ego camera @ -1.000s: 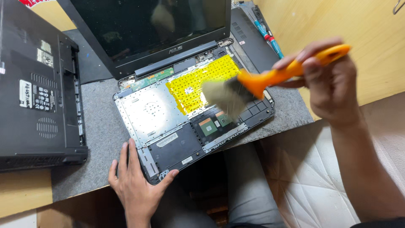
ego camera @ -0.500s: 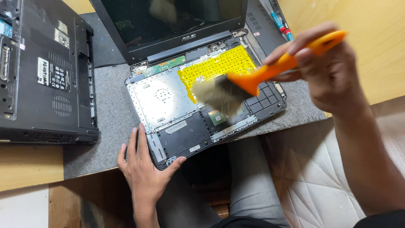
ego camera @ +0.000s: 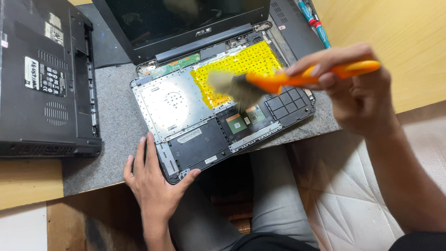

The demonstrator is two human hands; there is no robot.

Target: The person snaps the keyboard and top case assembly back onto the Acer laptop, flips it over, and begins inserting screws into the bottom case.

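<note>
An opened laptop [ego camera: 186, 111] lies on a grey mat, its lower shell bare, with a yellow sheet [ego camera: 241, 65] over part of the inside and its dark screen tilted up at the back. My left hand [ego camera: 155, 181] presses flat on the near left corner of the shell. My right hand [ego camera: 353, 88] grips an orange-handled brush [ego camera: 278, 81]. Its bristles, blurred by motion, hover over the lower edge of the yellow sheet near a small green board.
A second black laptop [ego camera: 44, 79] lies upside down at the left on the grey mat [ego camera: 116, 125]. Screwdrivers with blue handles [ego camera: 316, 23] rest at the back right. The wooden tabletop [ego camera: 395, 42] extends right. My knees sit below the table edge.
The brush has swept left across the yellow sheet. The view has shifted, so the laptop sits further right in frame. My left hand stays on the corner.
</note>
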